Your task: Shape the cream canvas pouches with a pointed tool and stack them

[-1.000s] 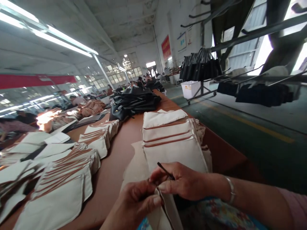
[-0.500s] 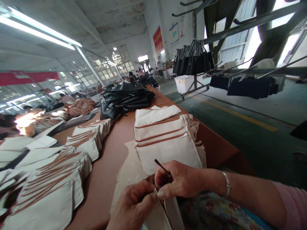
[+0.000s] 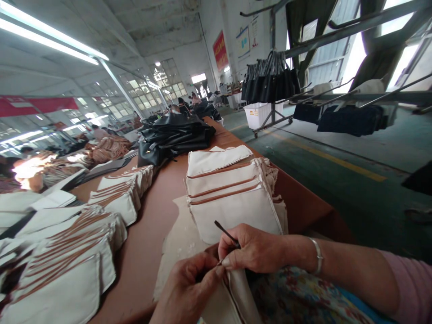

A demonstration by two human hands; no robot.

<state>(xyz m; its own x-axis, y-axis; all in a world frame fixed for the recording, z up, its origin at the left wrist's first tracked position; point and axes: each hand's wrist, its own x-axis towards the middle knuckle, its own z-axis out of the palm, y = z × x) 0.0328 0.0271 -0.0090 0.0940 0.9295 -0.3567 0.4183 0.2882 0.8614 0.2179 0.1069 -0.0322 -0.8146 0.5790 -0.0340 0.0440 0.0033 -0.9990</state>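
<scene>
My left hand [image 3: 187, 285] pinches the top edge of a cream fabric pouch piece [image 3: 241, 292] with a dark slit or seam along it, low in the view. My right hand [image 3: 258, 248] meets it there, thumb and fingers closed at the same edge. A slim dark tool [image 3: 225, 231] with a flattened end sticks out of my right fist, pointing up and left; its other end is hidden. Just beyond my hands lies a stack of cream pouch pieces [image 3: 232, 211] with brown edges. Beneath it, a beige sheet [image 3: 173, 243] rests on the brown table [image 3: 141, 256].
Rows of overlapping cream pieces [image 3: 60, 288] cover the table's left side. Farther back is a heap of black bags [image 3: 175, 135]. Right of the table, a metal rack holds black handbags [image 3: 270, 83] above a white bin [image 3: 258, 116]. Patterned cloth [image 3: 297, 292] covers my lap.
The pinching fingers have come closer together at the fabric's edge, and the piece has shifted slightly. The whole view has moved a little; the tool stays in my right hand.
</scene>
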